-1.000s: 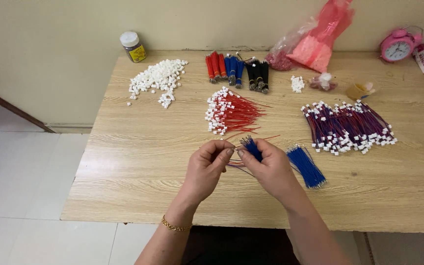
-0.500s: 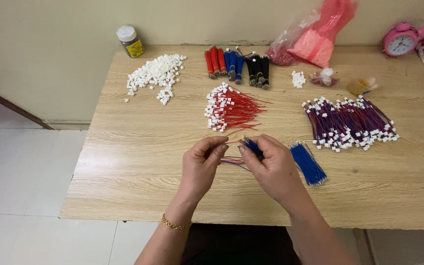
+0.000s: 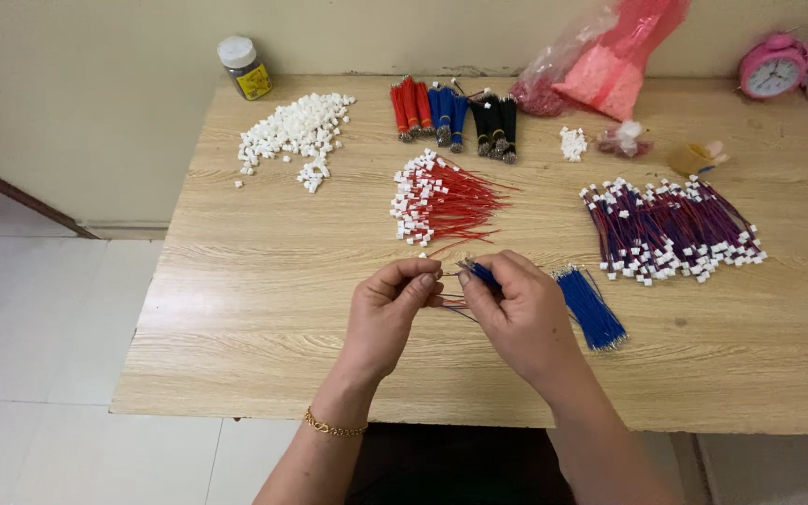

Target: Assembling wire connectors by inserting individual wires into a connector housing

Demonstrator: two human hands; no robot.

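While the wooden bench [image 3: 264, 309] is filling most of the view and bearing every loose part, the person's two hands are meeting over its near middle. Largest among the parts, a spread heap of blue-and-red wires with white end housings [image 3: 670, 229] is lying toward the right, well apart from the hands. A pink plastic bag [image 3: 610, 61] is slumping against the wall at the far edge, with a pink alarm clock [image 3: 773, 67] standing near the far right corner. A fan of red wires with white housings [image 3: 441, 198] is resting just beyond the hands, and a scatter of loose white housings [image 3: 296, 131] is lying at the far left beside a capped jar [image 3: 243, 67]. Bundles of red, blue and black wires [image 3: 454, 112] are lying side by side at the far middle. A small bundle of bare-ended blue wires [image 3: 591, 307] is lying just beside the right hand [image 3: 521, 313], whose thumb and forefinger are pinching a blue wire [image 3: 481, 273] at its tip. The left hand [image 3: 390, 313], wearing a thin gold bracelet [image 3: 334, 427] at the wrist, is closing its fingertips on a small white housing [image 3: 430, 273] with thin red wire [image 3: 455, 301] trailing beneath, though the piece is too small to tell more. Both hands are nearly touching at the fingertips.
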